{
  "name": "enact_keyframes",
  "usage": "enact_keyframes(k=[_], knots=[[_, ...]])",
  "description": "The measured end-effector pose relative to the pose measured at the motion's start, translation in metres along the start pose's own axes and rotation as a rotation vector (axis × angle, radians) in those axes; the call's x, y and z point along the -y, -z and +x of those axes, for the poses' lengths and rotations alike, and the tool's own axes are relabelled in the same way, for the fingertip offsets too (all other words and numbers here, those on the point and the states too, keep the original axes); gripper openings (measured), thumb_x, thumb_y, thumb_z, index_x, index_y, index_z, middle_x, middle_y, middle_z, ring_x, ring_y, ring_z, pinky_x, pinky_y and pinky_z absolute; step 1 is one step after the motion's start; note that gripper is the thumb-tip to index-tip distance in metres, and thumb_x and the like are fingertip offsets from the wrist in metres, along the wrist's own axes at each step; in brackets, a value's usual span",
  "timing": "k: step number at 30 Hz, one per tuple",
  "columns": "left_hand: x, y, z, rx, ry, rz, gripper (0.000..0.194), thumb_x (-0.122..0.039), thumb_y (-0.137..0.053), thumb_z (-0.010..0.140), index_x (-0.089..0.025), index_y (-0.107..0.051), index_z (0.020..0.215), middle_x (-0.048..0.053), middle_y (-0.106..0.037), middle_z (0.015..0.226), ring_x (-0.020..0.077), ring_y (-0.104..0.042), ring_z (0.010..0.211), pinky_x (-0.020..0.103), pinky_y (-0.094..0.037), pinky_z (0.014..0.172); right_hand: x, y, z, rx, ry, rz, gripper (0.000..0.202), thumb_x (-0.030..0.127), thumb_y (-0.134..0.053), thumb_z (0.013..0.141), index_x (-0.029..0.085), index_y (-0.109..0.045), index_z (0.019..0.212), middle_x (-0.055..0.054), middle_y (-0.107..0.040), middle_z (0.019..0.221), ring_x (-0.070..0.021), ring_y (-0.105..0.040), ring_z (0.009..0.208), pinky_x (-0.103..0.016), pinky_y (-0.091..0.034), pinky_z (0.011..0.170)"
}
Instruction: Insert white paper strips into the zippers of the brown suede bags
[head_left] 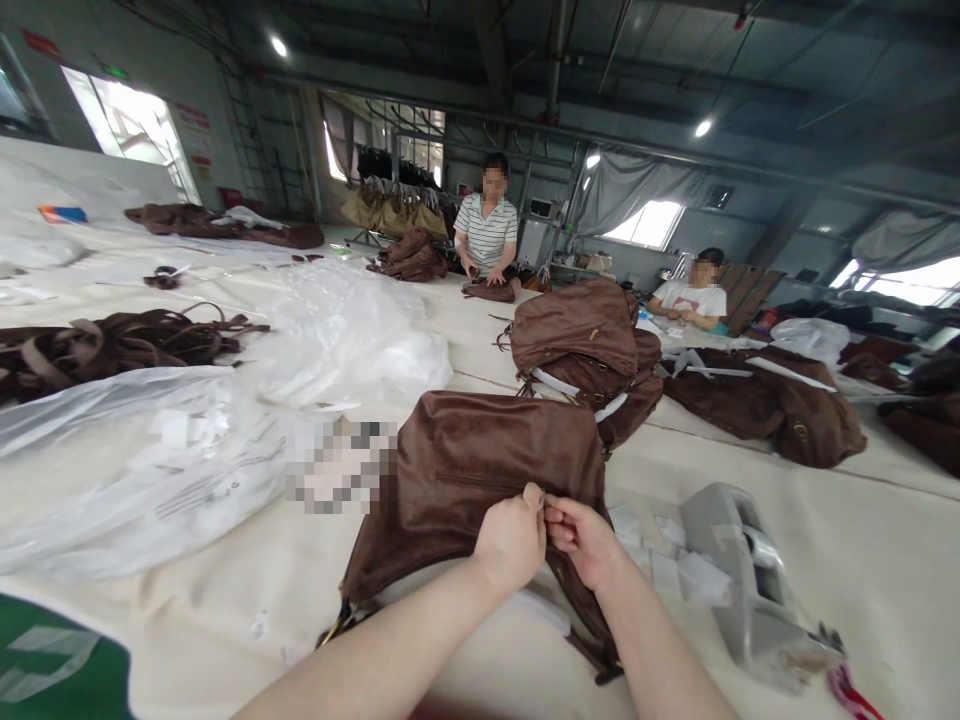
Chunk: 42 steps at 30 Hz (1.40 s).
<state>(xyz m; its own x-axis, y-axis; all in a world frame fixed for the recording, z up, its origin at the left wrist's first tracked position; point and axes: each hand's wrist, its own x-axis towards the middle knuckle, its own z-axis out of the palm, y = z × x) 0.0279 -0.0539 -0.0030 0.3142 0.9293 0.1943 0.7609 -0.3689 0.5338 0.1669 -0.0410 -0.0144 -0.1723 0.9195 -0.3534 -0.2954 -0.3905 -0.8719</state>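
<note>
A brown handbag (pixel 495 440) lies on the pale table in front of me, its slit-like zip seam crossing the upper side. My left hand (pixel 512 540) is closed in a pinch over the right end of that seam. Right beside it, fingertips nearly meeting the left thumb, my right hand (pixel 583 538) pinches too. A tiny shiny bit shows between the fingers, too small to name. The bag's strap (pixel 581 620) curves toward me under my right forearm.
A grey tape dispenser (pixel 750 580) stands at right, beside paper slips (pixel 701 575). Stacked brown bags (pixel 577 335) lie beyond. Clear plastic sheets (pixel 150 460) and a heap of brown straps (pixel 112 345) cover the left. Two people (pixel 486 225) work across the table.
</note>
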Motion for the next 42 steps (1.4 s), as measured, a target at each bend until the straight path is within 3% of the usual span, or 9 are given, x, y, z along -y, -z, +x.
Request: enact_keyframes(k=[4,8,11,18,26,33,38,42], knots=[[-0.001,0.0,-0.001,-0.086,0.076,-0.064,0.03,-0.026,-0.037,0.088,-0.015,-0.042,0.116,0.009,-0.067,0.085,0.0218,-0.064,0.077,0.029,-0.044,0.067,-0.003,0.001,0.001,0.005,0.007,0.051,0.028,0.036,-0.073,0.063,0.015,-0.058,0.074,0.009,-0.036,0.053,-0.0018,-0.02,0.039,-0.017,-0.009,0.034],[0.002,0.006,0.0,-0.075,0.134,-0.09,0.022,-0.035,-0.043,0.087,-0.018,-0.054,0.095,0.007,-0.066,0.08,0.0192,-0.063,0.071,0.026,-0.043,0.064,-0.003,0.003,0.001,0.007,0.024,0.06,0.031,0.038,-0.078,0.062,0.014,-0.058,0.067,0.008,-0.038,0.052,-0.0012,-0.022,0.039,-0.017,-0.011,0.035],[0.002,0.01,0.002,-0.055,0.1,-0.114,0.021,-0.034,-0.044,0.086,-0.02,-0.059,0.081,0.005,-0.066,0.08,0.0167,-0.061,0.073,0.025,-0.043,0.068,-0.003,0.004,0.0,0.011,0.033,0.051,0.034,0.037,-0.079,0.061,0.014,-0.055,0.059,0.007,-0.043,0.052,-0.0014,-0.028,0.04,-0.016,-0.014,0.035],[0.003,0.012,0.002,-0.075,0.078,-0.188,0.015,-0.023,-0.05,0.08,-0.02,-0.065,0.079,0.003,-0.064,0.082,0.0149,-0.058,0.077,0.024,-0.043,0.074,-0.003,0.006,-0.002,0.026,0.04,0.019,0.026,0.033,-0.079,0.061,0.012,-0.062,0.064,0.002,-0.054,0.058,-0.004,-0.043,0.046,-0.015,-0.03,0.04],[0.002,0.016,0.0,-0.145,-0.014,-0.155,0.023,-0.014,-0.049,0.08,-0.023,-0.068,0.089,0.002,-0.06,0.086,0.014,-0.057,0.08,0.024,-0.045,0.077,-0.003,0.003,-0.003,0.02,0.036,-0.016,0.019,0.024,-0.075,0.059,0.012,-0.066,0.072,0.002,-0.055,0.056,-0.0052,-0.043,0.045,-0.017,-0.03,0.04],[-0.004,0.026,-0.002,-0.146,-0.179,-0.186,0.027,-0.012,-0.048,0.078,-0.023,-0.066,0.095,0.003,-0.059,0.092,0.0147,-0.056,0.084,0.025,-0.046,0.08,0.0,0.003,-0.004,-0.001,0.02,-0.012,0.023,0.037,-0.061,0.068,0.014,-0.061,0.071,0.002,-0.051,0.058,-0.006,-0.042,0.045,-0.018,-0.031,0.043],[-0.001,0.027,0.001,-0.128,-0.152,-0.307,0.015,-0.019,-0.051,0.079,-0.02,-0.064,0.086,0.003,-0.058,0.088,0.0131,-0.056,0.075,0.024,-0.048,0.072,-0.001,0.001,-0.007,-0.041,0.049,-0.157,0.023,0.038,-0.055,0.068,0.015,-0.057,0.068,0.002,-0.052,0.056,-0.008,-0.045,0.045,-0.02,-0.03,0.043],[0.005,0.02,0.007,-0.227,-0.087,-0.282,0.016,-0.02,-0.045,0.085,-0.019,-0.061,0.087,0.003,-0.059,0.089,0.0117,-0.055,0.072,0.025,-0.047,0.073,-0.004,-0.005,-0.011,-0.11,0.121,-0.394,0.009,0.025,-0.053,0.067,0.017,-0.058,0.067,0.0,-0.058,0.058,-0.0108,-0.048,0.047,-0.022,-0.03,0.044]])
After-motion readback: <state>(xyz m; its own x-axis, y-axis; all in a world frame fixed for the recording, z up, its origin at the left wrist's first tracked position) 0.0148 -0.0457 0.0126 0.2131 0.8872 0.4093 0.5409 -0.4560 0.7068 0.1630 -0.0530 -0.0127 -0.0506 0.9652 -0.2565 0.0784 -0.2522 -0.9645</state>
